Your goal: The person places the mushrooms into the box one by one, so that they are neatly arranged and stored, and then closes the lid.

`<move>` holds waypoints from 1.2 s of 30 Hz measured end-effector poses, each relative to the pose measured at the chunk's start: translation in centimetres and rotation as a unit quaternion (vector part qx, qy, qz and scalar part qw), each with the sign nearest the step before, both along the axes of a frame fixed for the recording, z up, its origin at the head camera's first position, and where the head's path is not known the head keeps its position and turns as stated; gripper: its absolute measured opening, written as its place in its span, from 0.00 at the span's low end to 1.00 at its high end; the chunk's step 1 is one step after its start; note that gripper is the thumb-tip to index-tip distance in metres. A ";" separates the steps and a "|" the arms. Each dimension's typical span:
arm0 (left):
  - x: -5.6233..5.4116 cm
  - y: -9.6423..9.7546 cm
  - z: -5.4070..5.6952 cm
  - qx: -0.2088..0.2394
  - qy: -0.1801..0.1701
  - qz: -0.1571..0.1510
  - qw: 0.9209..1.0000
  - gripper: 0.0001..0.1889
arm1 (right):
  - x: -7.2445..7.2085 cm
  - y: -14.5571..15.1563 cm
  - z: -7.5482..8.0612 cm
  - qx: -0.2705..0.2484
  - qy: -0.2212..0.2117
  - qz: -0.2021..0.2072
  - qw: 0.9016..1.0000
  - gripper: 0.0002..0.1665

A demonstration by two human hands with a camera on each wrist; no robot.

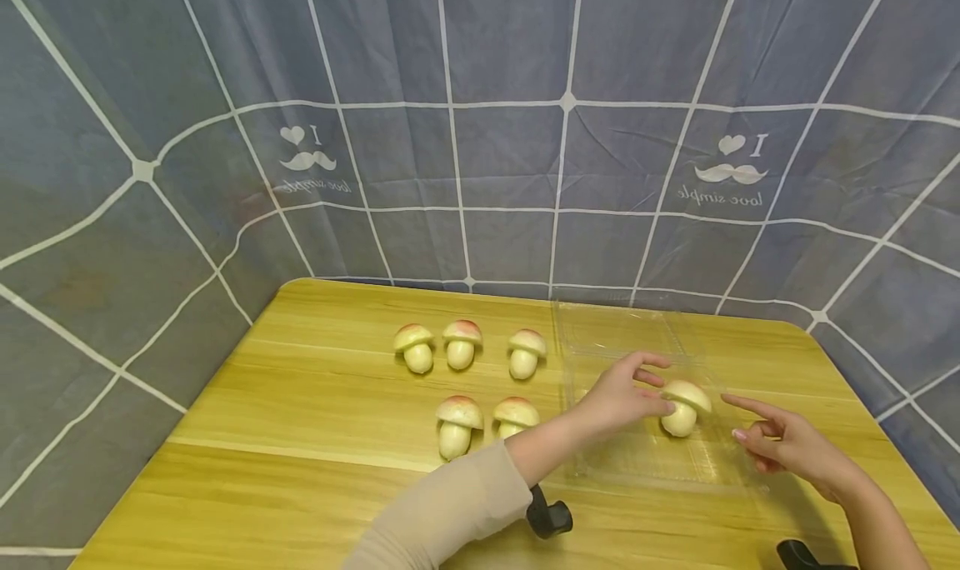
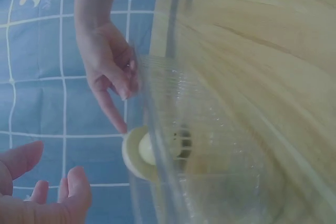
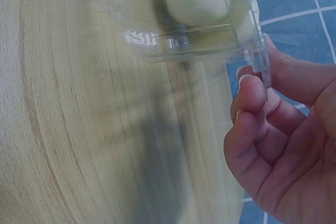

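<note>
A pale yellow toy mushroom (image 1: 681, 420) sits inside a clear plastic box (image 1: 637, 470), its cap reaching the rim in the left wrist view. My left hand (image 1: 618, 395) hovers over the box beside this mushroom, fingers spread and holding nothing; the left wrist view shows a gap between them. At the box's right side, my right hand (image 1: 795, 449) has its index finger stretched forward. Close up, the right thumb and curled fingers (image 3: 249, 95) pinch the box's rim.
Several more toy mushrooms with reddish caps stand left of the box, among them one (image 1: 461, 342) in the back row and one (image 1: 457, 424) in front. The box's clear lid (image 1: 615, 324) lies folded back behind it. A grey grid-patterned curtain (image 1: 510, 153) borders the table.
</note>
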State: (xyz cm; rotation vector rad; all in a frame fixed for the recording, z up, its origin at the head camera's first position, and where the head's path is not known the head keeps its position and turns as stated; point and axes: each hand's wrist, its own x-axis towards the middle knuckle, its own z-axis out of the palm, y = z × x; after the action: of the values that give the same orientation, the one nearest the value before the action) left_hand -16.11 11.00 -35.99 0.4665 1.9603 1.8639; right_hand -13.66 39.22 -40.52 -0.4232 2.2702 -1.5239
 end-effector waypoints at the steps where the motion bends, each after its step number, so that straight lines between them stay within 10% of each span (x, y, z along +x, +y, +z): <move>1: 0.1 -0.2 0.2 -0.003 0.001 -0.003 1.000 0.25 | 0.0 0.0 0.0 0.002 0.000 -0.001 1.000 0.33; 36: 0.4 -11.4 0.1 -0.054 0.040 -0.033 0.997 0.26 | 0.1 -0.4 0.1 0.006 0.011 0.008 1.000 0.33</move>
State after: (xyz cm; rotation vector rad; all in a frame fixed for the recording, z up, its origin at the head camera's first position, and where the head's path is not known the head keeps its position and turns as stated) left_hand -15.73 -0.43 -35.91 0.5737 2.0585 1.7148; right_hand -13.58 38.84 -40.42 -0.4552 2.2850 -1.5047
